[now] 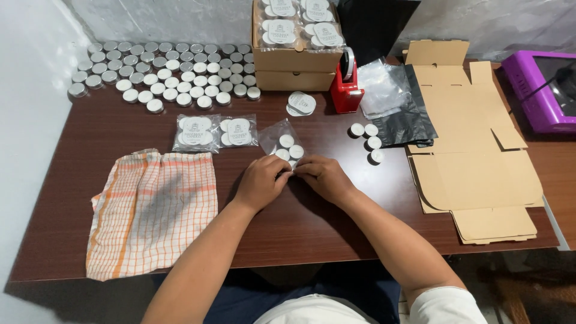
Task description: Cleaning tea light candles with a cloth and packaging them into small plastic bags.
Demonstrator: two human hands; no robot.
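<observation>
Both hands' grip (292, 173) on candle bag (281, 139) (table-centre)

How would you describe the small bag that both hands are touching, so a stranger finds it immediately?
On the dark brown table, look just beyond the checked cloth. The clear bag lies between both hands at its near edge. Unlike the two labelled packets beside it, it shows bare white discs.

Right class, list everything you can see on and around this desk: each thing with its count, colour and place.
Tealight candles: dozens, silver-cupped, far left.
Loose tealights: five, white, centre right.
Sealed packs: two, clear, centre.
Bag of tealights: one, clear, at the fingertips.
Open box: one, brown, far centre.
Tape dispenser: one, red.
Flat cartons: several, brown, right.
Cloth: one, orange-checked, near left.
Tablet: one, purple, far right.
Left hand, right hand: both pinching the bag.
</observation>
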